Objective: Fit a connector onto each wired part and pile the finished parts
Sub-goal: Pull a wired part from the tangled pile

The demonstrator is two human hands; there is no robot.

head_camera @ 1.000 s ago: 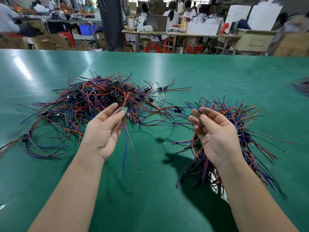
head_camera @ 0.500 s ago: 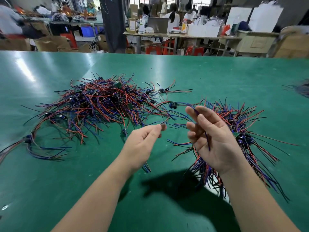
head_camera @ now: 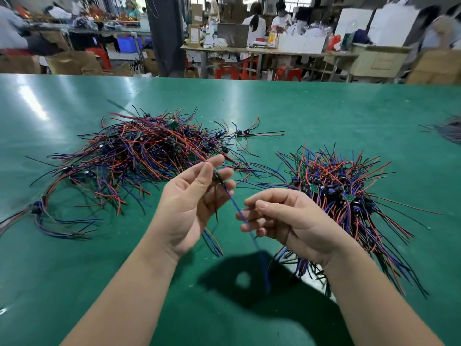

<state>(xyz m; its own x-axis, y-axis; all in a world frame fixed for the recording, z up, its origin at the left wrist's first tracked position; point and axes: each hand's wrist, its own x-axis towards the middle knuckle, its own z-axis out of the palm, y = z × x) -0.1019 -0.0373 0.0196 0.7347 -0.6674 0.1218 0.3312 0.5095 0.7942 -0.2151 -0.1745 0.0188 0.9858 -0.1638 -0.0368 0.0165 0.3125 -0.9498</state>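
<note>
Left hand: the left hand (head_camera: 189, 206) is raised above the table, palm turned up and toward the viewer, thumb and fingers closed on a small dark wired part (head_camera: 216, 176).
Wired part: it sits at the left fingertips, above the gap between the two heaps; thin dark leads hang from it across the left palm.
Blue wire: a long blue wire (head_camera: 233, 203) runs from the part down and to the right, passes through the right hand's fingers and hangs on below them, blurred at its lower end.
Right hand: the right hand (head_camera: 294, 221) is just beside the left and slightly lower, its fingers curled round the blue wire, thumb on top.
Hands together: close but not touching, joined only by the blue wire.
Left heap: a wide loose tangle of red, blue and black wired parts (head_camera: 139, 151) lies on the table beyond the left hand, with strands trailing toward the left edge.
Right heap: a tighter heap of red, blue and black wired parts with small green boards (head_camera: 334, 181) lies behind and beside the right hand.
Table: a glossy green table (head_camera: 311, 108) carries both heaps; the hands' shadow falls on it near the viewer.
Far right: another bundle of dark wires (head_camera: 452, 131) is cut off by the frame.
Background: other work tables with seated people, brown cardboard boxes (head_camera: 72, 62), red plastic stools (head_camera: 229, 71) and a dark pillar (head_camera: 164, 33).
</note>
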